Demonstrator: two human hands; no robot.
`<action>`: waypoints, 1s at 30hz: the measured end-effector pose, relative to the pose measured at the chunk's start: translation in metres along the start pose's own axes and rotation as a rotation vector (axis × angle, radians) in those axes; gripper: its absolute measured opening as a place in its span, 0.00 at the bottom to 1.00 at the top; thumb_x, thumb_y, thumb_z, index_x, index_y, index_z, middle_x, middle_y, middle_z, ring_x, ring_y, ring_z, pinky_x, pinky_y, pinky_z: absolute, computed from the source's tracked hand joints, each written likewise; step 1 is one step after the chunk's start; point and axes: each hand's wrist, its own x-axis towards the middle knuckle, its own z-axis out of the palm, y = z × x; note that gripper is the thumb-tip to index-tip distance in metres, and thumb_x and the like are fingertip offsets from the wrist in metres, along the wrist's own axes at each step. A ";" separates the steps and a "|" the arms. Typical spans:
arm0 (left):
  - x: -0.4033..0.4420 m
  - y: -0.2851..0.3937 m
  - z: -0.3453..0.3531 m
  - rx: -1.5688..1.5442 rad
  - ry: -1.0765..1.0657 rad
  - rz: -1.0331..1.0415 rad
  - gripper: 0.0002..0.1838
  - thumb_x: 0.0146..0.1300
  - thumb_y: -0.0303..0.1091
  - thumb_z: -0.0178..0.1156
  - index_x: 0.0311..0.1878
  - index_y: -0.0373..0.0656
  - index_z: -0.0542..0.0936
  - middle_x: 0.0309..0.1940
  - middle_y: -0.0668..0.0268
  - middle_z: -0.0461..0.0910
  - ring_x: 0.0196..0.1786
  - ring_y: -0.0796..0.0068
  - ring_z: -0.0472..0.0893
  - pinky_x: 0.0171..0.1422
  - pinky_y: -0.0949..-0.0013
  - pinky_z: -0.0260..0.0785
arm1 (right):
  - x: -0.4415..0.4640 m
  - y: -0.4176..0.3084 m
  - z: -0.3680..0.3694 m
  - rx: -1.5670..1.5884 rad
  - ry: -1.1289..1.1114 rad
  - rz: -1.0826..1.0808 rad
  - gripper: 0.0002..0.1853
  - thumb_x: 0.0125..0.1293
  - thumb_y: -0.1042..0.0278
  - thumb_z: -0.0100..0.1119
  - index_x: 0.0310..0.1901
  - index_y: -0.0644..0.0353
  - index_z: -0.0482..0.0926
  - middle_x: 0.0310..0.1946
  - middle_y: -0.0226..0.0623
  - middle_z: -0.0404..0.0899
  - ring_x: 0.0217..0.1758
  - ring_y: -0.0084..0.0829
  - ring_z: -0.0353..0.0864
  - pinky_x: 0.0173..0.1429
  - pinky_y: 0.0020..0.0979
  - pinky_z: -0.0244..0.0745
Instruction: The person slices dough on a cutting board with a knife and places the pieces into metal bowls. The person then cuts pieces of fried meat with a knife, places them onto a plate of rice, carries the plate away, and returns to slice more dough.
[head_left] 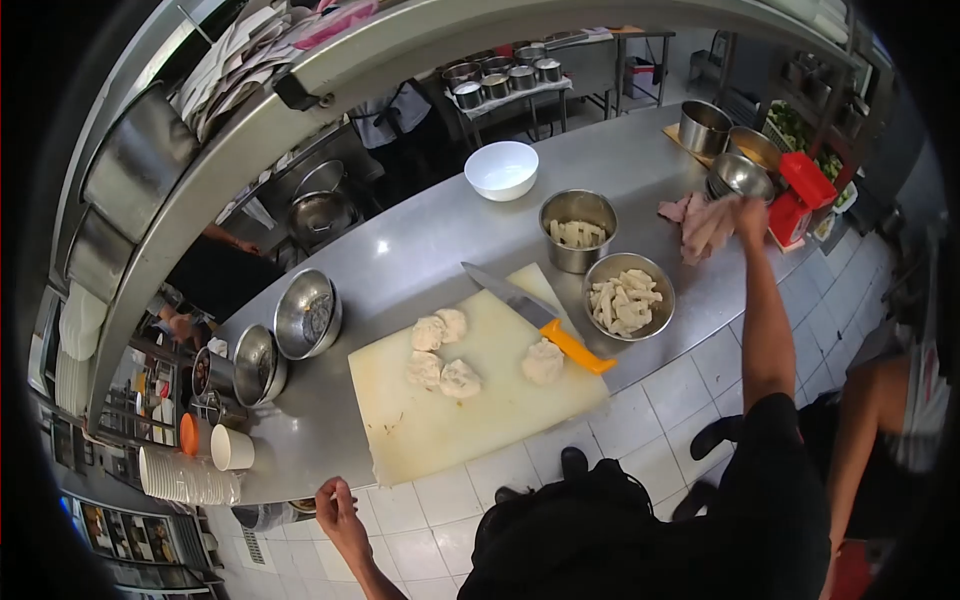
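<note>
right hand [750, 217] out at the right end of the worktop [420, 240], at the side of a crumpled pale pink cloth [705, 226]; fingers overlap it, but cannot tell whether they are closed on it. the cloth lies flat to the steel, between the worktop's far and near edges. just beyond the hand, a shiny round steel bowl [741, 176]; beside that, at the right end, a bright red boxy device [793, 215]. left hand [338, 505] hangs just off the near edge, toward the near left corner, fingers loosely curled, narrow gap to the thumb, nothing seen in it. large pale yellow rectangular cutting board [490, 420] along the near edge. on it: four pale, soft-looking lumps [440, 355] grouped left of centre, a single pale lump [543, 362] to the right, near the orange handle of a broad-bladed steel knife [540, 319]. knife lies slantwise over the board's right part, blade tip past the board's far edge, handle end past its right edge. right of the board, a deep steel pot [578, 255] with pale strips, and nearer, a wide steel bowl [655, 322] of pale cut pieces. smooth white bowl [501, 172] by the far edge. another person's bare forearm [862, 440] at right, beside the camera wearer.
</note>
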 end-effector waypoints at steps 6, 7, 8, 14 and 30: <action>0.008 0.068 0.061 -0.206 -0.205 0.129 0.19 0.75 0.42 0.60 0.58 0.37 0.81 0.37 0.68 0.79 0.40 0.79 0.76 0.47 0.72 0.69 | 0.063 -0.073 -0.130 0.608 0.231 -0.066 0.17 0.68 0.57 0.64 0.43 0.66 0.86 0.36 0.49 0.87 0.39 0.41 0.88 0.47 0.39 0.80; 0.005 0.086 0.077 -0.231 -0.275 0.176 0.20 0.76 0.41 0.59 0.62 0.38 0.80 0.40 0.67 0.80 0.43 0.78 0.77 0.50 0.72 0.69 | 0.052 -0.094 -0.157 0.800 0.242 -0.093 0.14 0.72 0.60 0.61 0.44 0.64 0.85 0.32 0.40 0.85 0.36 0.30 0.84 0.42 0.32 0.76; 0.002 0.106 0.095 -0.258 -0.345 0.226 0.22 0.76 0.41 0.58 0.66 0.38 0.79 0.43 0.66 0.81 0.47 0.77 0.79 0.53 0.71 0.70 | 0.035 -0.118 -0.187 0.992 0.252 -0.120 0.11 0.75 0.63 0.59 0.45 0.63 0.85 0.29 0.30 0.82 0.33 0.20 0.80 0.37 0.26 0.72; -0.050 0.194 0.211 -0.436 -1.044 0.390 0.32 0.76 0.40 0.60 0.79 0.52 0.65 0.54 0.64 0.76 0.54 0.76 0.76 0.59 0.69 0.72 | -0.023 -0.166 -0.305 1.555 -0.138 -0.248 0.15 0.78 0.65 0.56 0.58 0.67 0.77 0.51 0.37 0.83 0.54 0.30 0.84 0.62 0.35 0.77; -0.043 0.137 0.126 -1.390 -1.443 -0.618 0.30 0.77 0.47 0.57 0.76 0.49 0.65 0.72 0.66 0.70 0.71 0.72 0.73 0.75 0.61 0.68 | -0.367 -0.281 -0.266 0.868 -0.568 -0.763 0.11 0.56 0.81 0.66 0.43 0.64 0.85 0.43 0.38 0.84 0.47 0.36 0.82 0.51 0.35 0.74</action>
